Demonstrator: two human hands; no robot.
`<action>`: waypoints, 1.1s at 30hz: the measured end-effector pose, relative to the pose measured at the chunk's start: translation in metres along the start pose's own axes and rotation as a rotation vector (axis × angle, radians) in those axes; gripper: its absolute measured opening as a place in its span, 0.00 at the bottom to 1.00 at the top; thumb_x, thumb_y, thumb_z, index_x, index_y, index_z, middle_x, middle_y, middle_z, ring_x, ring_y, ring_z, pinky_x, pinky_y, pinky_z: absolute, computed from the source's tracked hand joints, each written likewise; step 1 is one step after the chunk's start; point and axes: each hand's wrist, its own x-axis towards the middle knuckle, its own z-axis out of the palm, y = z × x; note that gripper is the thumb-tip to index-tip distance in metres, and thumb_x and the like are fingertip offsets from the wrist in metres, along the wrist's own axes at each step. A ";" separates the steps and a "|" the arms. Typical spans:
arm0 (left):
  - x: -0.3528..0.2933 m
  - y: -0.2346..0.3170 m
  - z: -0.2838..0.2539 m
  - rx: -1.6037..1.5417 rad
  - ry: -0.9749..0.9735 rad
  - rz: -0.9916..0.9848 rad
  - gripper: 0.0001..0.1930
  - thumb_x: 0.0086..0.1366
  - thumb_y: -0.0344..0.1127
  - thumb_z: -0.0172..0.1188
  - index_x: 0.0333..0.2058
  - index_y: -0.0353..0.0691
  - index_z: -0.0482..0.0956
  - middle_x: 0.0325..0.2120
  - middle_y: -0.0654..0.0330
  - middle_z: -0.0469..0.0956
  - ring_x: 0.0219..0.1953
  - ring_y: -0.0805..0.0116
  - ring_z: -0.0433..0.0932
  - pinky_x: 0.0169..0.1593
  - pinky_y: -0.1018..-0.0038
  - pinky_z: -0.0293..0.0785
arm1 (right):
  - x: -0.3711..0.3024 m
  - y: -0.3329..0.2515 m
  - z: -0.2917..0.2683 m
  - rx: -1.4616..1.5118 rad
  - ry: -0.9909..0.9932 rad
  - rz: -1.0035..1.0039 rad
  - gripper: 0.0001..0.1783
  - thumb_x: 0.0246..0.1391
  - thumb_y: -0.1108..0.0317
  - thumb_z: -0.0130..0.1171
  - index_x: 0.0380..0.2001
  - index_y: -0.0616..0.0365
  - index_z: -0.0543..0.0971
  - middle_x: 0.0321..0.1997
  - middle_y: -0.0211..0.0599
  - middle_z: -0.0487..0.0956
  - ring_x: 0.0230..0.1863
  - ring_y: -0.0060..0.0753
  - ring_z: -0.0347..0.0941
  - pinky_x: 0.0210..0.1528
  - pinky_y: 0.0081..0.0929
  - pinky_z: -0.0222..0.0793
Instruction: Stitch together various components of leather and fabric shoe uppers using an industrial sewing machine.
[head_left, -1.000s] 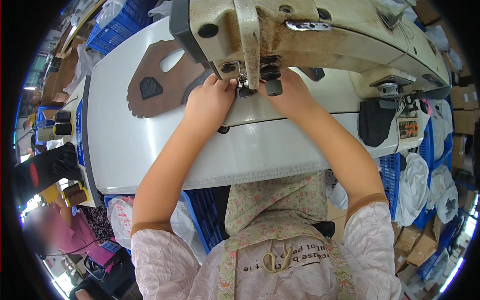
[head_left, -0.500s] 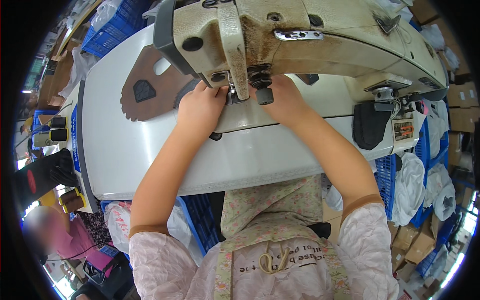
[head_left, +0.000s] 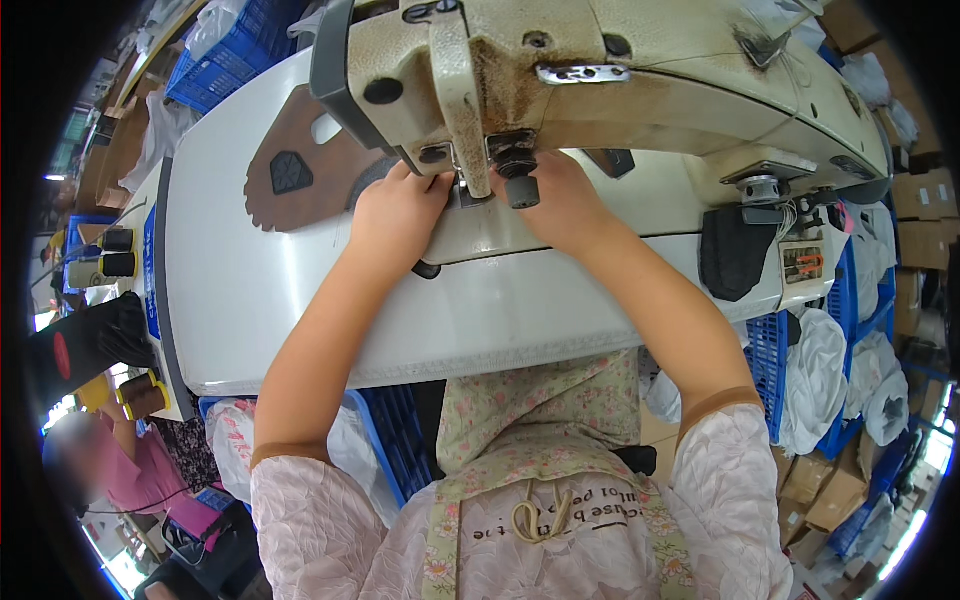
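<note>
A flat brown leather-like piece (head_left: 285, 205) with a toothed edge, an oval hole and a dark angular patch (head_left: 291, 172) lies on the white sewing table, left of the needle. My left hand (head_left: 398, 218) is closed at the piece's right part, its fingertips beside the presser foot (head_left: 465, 192) of the beige sewing machine (head_left: 640, 105). On the other side of the foot is my right hand (head_left: 560, 205); its fingers are mostly hidden behind the machine's dark knob (head_left: 521, 190). Past that hand shows a brown bit with another dark patch (head_left: 615, 160). The stitching spot is hidden.
A black pad (head_left: 738, 255) hangs at the machine's right base. Thread spools (head_left: 118, 264) stand at the far left. Blue crates (head_left: 395, 430) with white bags sit below and around the white table (head_left: 280, 350). Another person in pink (head_left: 140, 470) is at lower left.
The view has shifted slightly. The brown piece has turned a little, its toothed left end sitting higher, and more of the patched bit shows beyond my right hand. Both hands stay near the foot.
</note>
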 end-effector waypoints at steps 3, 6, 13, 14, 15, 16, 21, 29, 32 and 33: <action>0.000 -0.002 0.002 0.009 -0.009 0.006 0.10 0.64 0.35 0.59 0.42 0.47 0.84 0.36 0.60 0.79 0.38 0.57 0.80 0.35 0.63 0.79 | -0.002 -0.001 0.000 0.010 -0.007 -0.006 0.04 0.47 0.71 0.60 0.21 0.56 0.79 0.30 0.34 0.76 0.38 0.38 0.76 0.41 0.36 0.75; 0.001 -0.002 0.003 0.038 -0.012 0.014 0.10 0.67 0.38 0.58 0.43 0.51 0.85 0.30 0.55 0.80 0.31 0.52 0.81 0.33 0.59 0.77 | -0.002 0.000 0.001 0.014 -0.027 0.006 0.04 0.48 0.71 0.60 0.21 0.56 0.80 0.30 0.33 0.76 0.39 0.37 0.76 0.41 0.36 0.75; 0.002 -0.003 0.003 0.038 0.001 0.018 0.10 0.68 0.38 0.57 0.45 0.52 0.84 0.31 0.55 0.81 0.32 0.52 0.82 0.33 0.59 0.77 | -0.001 0.000 0.002 -0.020 -0.047 0.026 0.05 0.49 0.70 0.60 0.22 0.55 0.79 0.31 0.32 0.76 0.41 0.36 0.76 0.43 0.35 0.75; 0.002 -0.003 0.004 0.039 0.002 0.019 0.10 0.68 0.38 0.57 0.45 0.52 0.84 0.31 0.55 0.81 0.32 0.52 0.82 0.33 0.59 0.77 | -0.001 0.000 0.002 -0.019 -0.043 0.022 0.05 0.49 0.70 0.59 0.22 0.55 0.79 0.31 0.32 0.76 0.41 0.36 0.76 0.43 0.35 0.75; 0.002 -0.004 0.005 0.037 0.008 0.020 0.10 0.68 0.38 0.57 0.44 0.52 0.84 0.31 0.55 0.81 0.32 0.52 0.82 0.33 0.59 0.77 | -0.001 0.000 0.002 -0.019 -0.042 0.021 0.05 0.49 0.70 0.59 0.22 0.55 0.79 0.31 0.32 0.76 0.41 0.36 0.76 0.43 0.35 0.75; 0.001 -0.004 0.005 0.035 0.014 0.021 0.10 0.68 0.38 0.57 0.44 0.52 0.85 0.31 0.55 0.81 0.32 0.52 0.82 0.33 0.59 0.77 | 0.000 -0.001 0.003 -0.009 -0.029 0.022 0.04 0.49 0.70 0.59 0.22 0.55 0.79 0.31 0.32 0.76 0.41 0.36 0.76 0.43 0.35 0.75; 0.000 -0.001 0.002 0.020 0.002 0.000 0.10 0.64 0.35 0.59 0.42 0.48 0.85 0.36 0.61 0.80 0.38 0.58 0.80 0.35 0.63 0.79 | 0.000 -0.002 0.003 0.000 -0.043 0.039 0.03 0.49 0.70 0.59 0.24 0.55 0.79 0.32 0.32 0.77 0.41 0.36 0.76 0.43 0.35 0.75; 0.005 0.001 0.002 -0.022 0.068 -0.013 0.11 0.61 0.32 0.60 0.41 0.47 0.86 0.40 0.66 0.80 0.43 0.63 0.79 0.38 0.66 0.79 | -0.006 -0.007 -0.013 -0.068 0.020 -0.019 0.03 0.46 0.71 0.58 0.26 0.56 0.80 0.34 0.33 0.78 0.42 0.38 0.77 0.43 0.35 0.77; 0.002 -0.005 0.005 -0.068 0.102 -0.044 0.14 0.57 0.29 0.61 0.41 0.49 0.87 0.40 0.66 0.82 0.44 0.63 0.79 0.39 0.65 0.79 | -0.012 -0.038 -0.075 0.094 0.018 -0.164 0.06 0.44 0.73 0.60 0.29 0.57 0.81 0.37 0.32 0.81 0.44 0.39 0.78 0.45 0.35 0.78; 0.005 -0.004 0.006 -0.065 0.100 -0.042 0.15 0.54 0.27 0.61 0.41 0.49 0.87 0.40 0.67 0.82 0.45 0.63 0.79 0.40 0.66 0.79 | -0.014 -0.040 -0.110 0.092 0.105 -0.171 0.07 0.45 0.74 0.61 0.31 0.58 0.81 0.38 0.33 0.82 0.44 0.38 0.79 0.45 0.34 0.77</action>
